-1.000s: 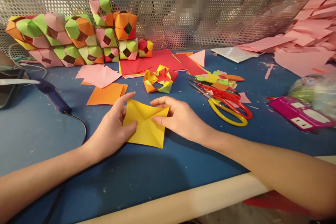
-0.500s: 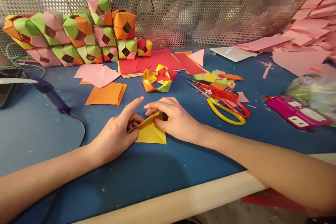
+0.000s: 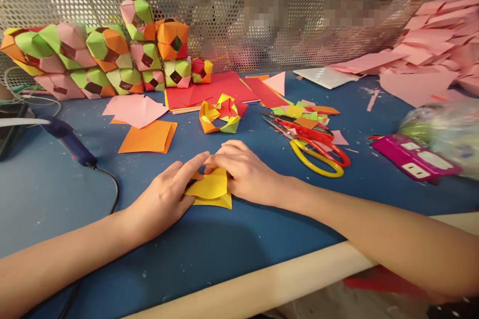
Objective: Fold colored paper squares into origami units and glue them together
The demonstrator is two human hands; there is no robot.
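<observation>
A small sheet of yellow paper lies on the blue table in front of me, its far flap bent over toward me above the lower layer. My left hand grips its left edge, fingertips at the fold and thumb low on the side. From the right, my right hand holds the far right edge, with its fingers curled over the top. Just beyond my hands sits a partly joined ring of folded paper in yellow, orange, green and red.
Finished paper balls are stacked along the mesh at back left. Orange squares and pink squares lie left; scissors, paper scraps and a magenta device lie right. A blue tool trails a black cord.
The far part of the yellow paper has come over toward me and now covers more of the lower layer. Both hands stay on it, and the left fingers have moved nearer the right.
</observation>
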